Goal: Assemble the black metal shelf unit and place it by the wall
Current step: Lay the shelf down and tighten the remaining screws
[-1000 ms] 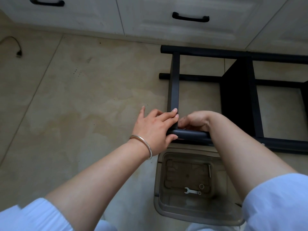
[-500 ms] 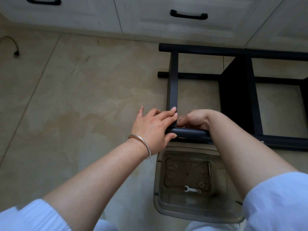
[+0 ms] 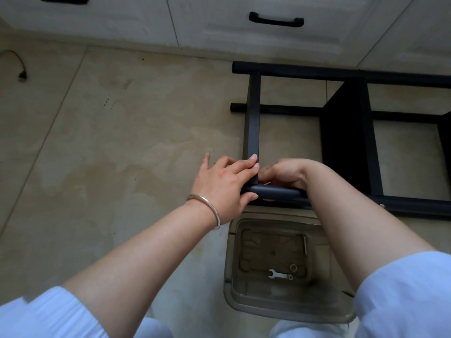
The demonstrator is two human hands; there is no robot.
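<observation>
Here our left hand [image 3: 225, 185] clamps the shelf frame [image 3: 253, 123] corner steady so our right hand [image 3: 284, 173], fingers curled, can work the joint; what it pinches we cannot tell.

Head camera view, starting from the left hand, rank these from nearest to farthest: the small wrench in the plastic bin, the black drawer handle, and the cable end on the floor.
From the left hand:
1. Wrench, below it, in the bin.
2. Drawer handle, above and right, on the cabinet.
3. Cable end, far left on the floor.
</observation>
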